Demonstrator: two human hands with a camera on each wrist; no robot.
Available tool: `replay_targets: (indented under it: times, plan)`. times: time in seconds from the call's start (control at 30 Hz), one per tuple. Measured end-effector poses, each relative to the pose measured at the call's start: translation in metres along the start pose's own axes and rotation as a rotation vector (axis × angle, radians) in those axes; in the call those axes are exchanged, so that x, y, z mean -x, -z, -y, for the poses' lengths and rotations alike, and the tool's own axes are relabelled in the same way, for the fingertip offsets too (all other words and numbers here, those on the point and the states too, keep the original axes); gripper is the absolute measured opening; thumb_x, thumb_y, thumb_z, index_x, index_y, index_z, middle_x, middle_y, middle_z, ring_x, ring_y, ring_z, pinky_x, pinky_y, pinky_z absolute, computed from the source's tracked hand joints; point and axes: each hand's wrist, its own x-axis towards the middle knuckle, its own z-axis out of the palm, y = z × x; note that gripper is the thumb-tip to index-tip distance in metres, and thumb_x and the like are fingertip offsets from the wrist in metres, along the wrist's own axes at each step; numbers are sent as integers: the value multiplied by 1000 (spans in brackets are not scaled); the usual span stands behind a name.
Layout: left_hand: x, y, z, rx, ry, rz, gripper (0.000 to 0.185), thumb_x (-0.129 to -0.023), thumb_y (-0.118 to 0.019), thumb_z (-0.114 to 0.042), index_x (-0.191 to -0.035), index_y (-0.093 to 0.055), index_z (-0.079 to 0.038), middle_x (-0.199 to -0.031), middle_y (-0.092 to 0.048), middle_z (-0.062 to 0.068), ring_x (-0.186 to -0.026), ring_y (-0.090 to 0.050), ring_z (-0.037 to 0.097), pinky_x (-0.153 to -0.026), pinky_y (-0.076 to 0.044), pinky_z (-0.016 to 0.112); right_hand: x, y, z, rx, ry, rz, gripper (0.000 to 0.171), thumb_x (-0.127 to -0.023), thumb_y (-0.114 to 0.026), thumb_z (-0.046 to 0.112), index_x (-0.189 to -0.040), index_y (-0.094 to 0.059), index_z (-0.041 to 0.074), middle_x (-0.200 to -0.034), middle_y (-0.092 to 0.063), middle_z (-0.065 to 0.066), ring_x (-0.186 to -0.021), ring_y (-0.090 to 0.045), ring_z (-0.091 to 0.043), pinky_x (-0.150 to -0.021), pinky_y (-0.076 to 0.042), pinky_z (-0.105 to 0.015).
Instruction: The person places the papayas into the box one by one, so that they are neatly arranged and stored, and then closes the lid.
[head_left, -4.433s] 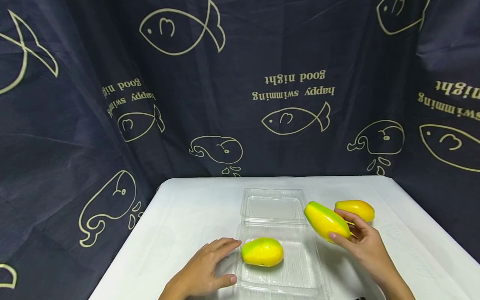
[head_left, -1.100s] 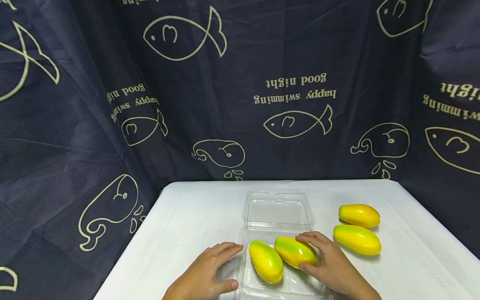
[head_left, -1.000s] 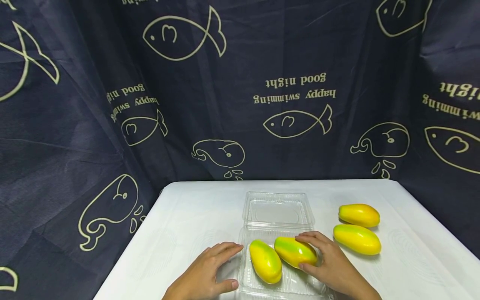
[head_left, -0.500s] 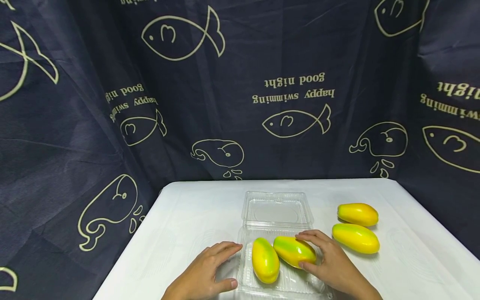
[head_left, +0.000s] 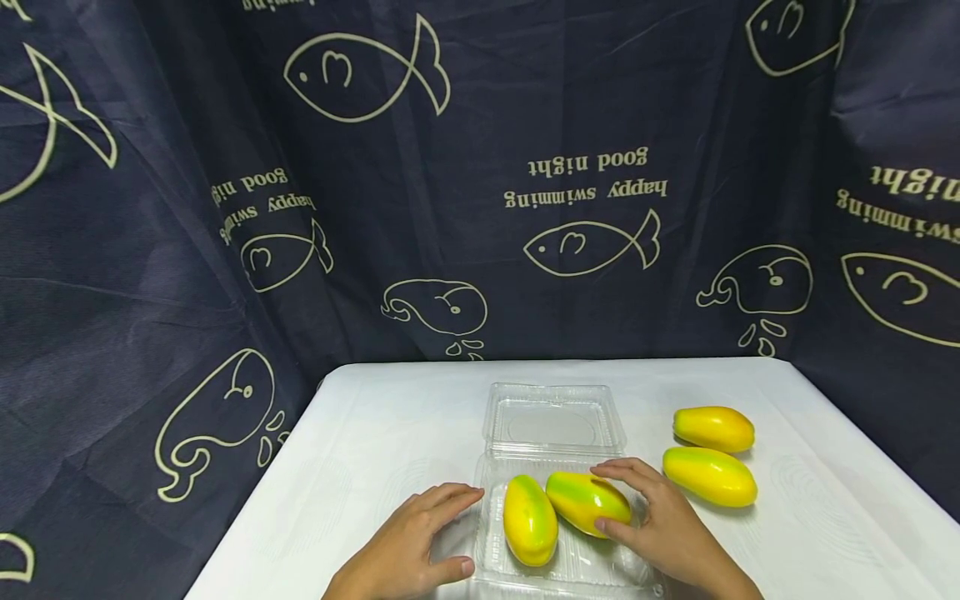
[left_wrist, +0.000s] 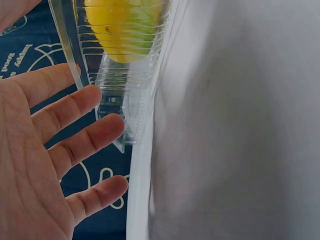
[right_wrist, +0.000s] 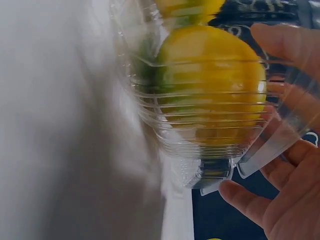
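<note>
Two fruits [head_left: 530, 521] in the container [head_left: 588, 571] — another pair [head_left: 709, 477] right, on the table [head_left: 390, 417].

"What shows of the person?"
"A bare left hand [head_left: 408, 542] with slim, round-tipped fingers [left_wrist: 87, 142] and a palm [left_wrist: 30, 165] finely lined with creases."
"And the other one?"
"A bare right hand [head_left: 663, 525], likewise round-tipped, its wrist [head_left: 722, 577] bare too."

We look forward and down from the head, closer in from each wrist; all share the clear, ribbed plastic container [head_left: 555, 452], lower centre in the head frame.
</note>
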Motion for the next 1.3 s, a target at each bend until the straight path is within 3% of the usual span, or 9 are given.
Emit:
replay_targets:
  times: [0.23, 0.33, 0.43, 0.5, 0.77, 1.1, 1.3]
  plan:
    - [-1, -1, 0, -6, -11, -5, 72, -90, -62, -61, -151, -45, -27, -147, -50, -10, -131, -52, 11, -99, -49, 47, 1, 5, 1, -6, -30, -18, 54, -75, -87, 41, -124, -67, 33, -125, -62, 21, -119, -61, -17, -97, -52, -47]
    - [-1, -1, 0, -8, -16, -8, 72, -90, -62, -60, -151, -45, -27, -147, -51, -10, -131, -52, 11, -99, -49, 47, 1, 11, 1, -8, -23, -51, 53, -76, -87, 40, -124, -67, 34, -124, -62, 20, -118, -62, -14, -98, -51, -31]
    - [-1, -1, 0, -9, -15, -6, 72, -90, -62, -60, -151, -45, -27, -147, -50, -10, -131, -52, 11, -99, -49, 47, 0, 18, -2, -21, -17, -85, 52, -77, -87, 39, -124, -66, 36, -123, -63, 19, -117, -61, -9, -98, -41, -11]
    - [-1, 0, 0, -5, -10, 0, 72, -90, -62, -60, -152, -44, -28, -148, -50, -10, -131, -52, 11, -99, -49, 46, 0, 22, -2, -23, -15, -111, 51, -77, -87, 37, -123, -67, 35, -122, -64, 18, -116, -60, -6, -97, -36, -4]
    - [-1, 0, 0, -16, -17, -6, 72, -90, -62, -60, -152, -43, -28, -148, -50, -9, -131, -52, 11, -98, -49, 45, 2, 31, -3, -20, -44, -182, 45, -79, -86, 32, -121, -69, 31, -120, -67, 12, -113, -56, 5, -91, -38, -5]
    - [2, 0, 1, -23, -34, -15, 72, -90, -63, -58, -152, -43, -28, -148, -50, -8, -130, -53, 12, -97, -50, 45, 6, 49, -19, -13, -74, -252, 43, -81, -85, 26, -121, -70, 27, -120, -68, 2, -118, -42, 18, -97, -21, 4]
    - [2, 1, 2, -18, -49, -29, 73, -90, -65, -56, -152, -43, -25, -147, -50, -9, -129, -53, 12, -97, -50, 48, 10, 59, -32, 11, -133, -307, 41, -80, -85, 27, -119, -71, 25, -120, -70, -1, -109, -46, 21, -92, -28, 1]
